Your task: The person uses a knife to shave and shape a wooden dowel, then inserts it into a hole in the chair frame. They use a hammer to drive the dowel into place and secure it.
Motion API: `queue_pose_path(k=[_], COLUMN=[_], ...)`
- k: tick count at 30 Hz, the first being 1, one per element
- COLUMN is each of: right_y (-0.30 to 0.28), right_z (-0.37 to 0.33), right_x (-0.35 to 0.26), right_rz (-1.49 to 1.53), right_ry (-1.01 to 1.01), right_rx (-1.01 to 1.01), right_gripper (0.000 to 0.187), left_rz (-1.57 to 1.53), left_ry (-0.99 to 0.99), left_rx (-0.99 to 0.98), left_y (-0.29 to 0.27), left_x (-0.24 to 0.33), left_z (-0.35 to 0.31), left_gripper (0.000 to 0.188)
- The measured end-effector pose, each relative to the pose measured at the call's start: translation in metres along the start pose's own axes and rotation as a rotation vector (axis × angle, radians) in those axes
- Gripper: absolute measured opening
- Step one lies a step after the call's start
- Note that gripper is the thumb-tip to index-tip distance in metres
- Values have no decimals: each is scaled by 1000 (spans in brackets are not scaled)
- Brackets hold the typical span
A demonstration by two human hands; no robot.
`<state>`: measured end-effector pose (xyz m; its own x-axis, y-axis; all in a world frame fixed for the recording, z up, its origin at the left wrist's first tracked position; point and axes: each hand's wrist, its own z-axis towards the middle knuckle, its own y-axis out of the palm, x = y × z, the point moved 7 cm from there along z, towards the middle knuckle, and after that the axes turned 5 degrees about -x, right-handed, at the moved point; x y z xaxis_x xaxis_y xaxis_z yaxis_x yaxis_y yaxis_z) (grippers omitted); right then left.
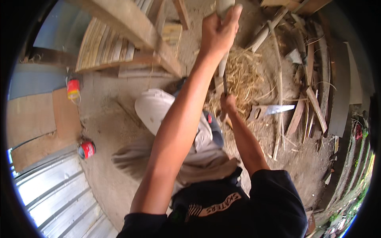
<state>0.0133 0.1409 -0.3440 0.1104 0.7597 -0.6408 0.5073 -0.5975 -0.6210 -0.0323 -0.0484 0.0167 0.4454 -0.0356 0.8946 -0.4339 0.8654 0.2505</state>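
1. Grip: left hand wrapped firmly around a smooth, pale, rounded pole, thumb extended along it; right hand closed about a dark, narrow tool, its exact form blurred.
2. Pole: held lengthwise ahead of the body, lower end by the tool; whether they touch cannot be told.
3. Shavings: thin, curled, straw-coloured, heaped on earthen floor.
4. Handsaw: toothed metal blade, flat wooden handle, right of the right hand.

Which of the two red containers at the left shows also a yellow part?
The upper container: it is red above and yellow below. The lower container shows red and white, but no yellow.
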Motion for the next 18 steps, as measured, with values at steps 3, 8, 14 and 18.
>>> queue_pose_path(k=[3,8,14,18], right_y=[-8,6,18,2], right_z=[-9,-16,-28,-21], right_x=[-8,15,51,69], right_rz=[113,45,-165,-199], right_ry=[-198,-116,12,-25], right_rx=[131,57,-33,-66], right_gripper=[45,51,40,40], left_rz=[0,-21,43,-9], left_ry=[107,57,37,-7], left_rx=[-3,17,-25,-26], left_y=[5,-1,-17,-42], left_x=[8,4,13,26], left_z=[0,3,9,-13], left_gripper=[44,48,48,49])
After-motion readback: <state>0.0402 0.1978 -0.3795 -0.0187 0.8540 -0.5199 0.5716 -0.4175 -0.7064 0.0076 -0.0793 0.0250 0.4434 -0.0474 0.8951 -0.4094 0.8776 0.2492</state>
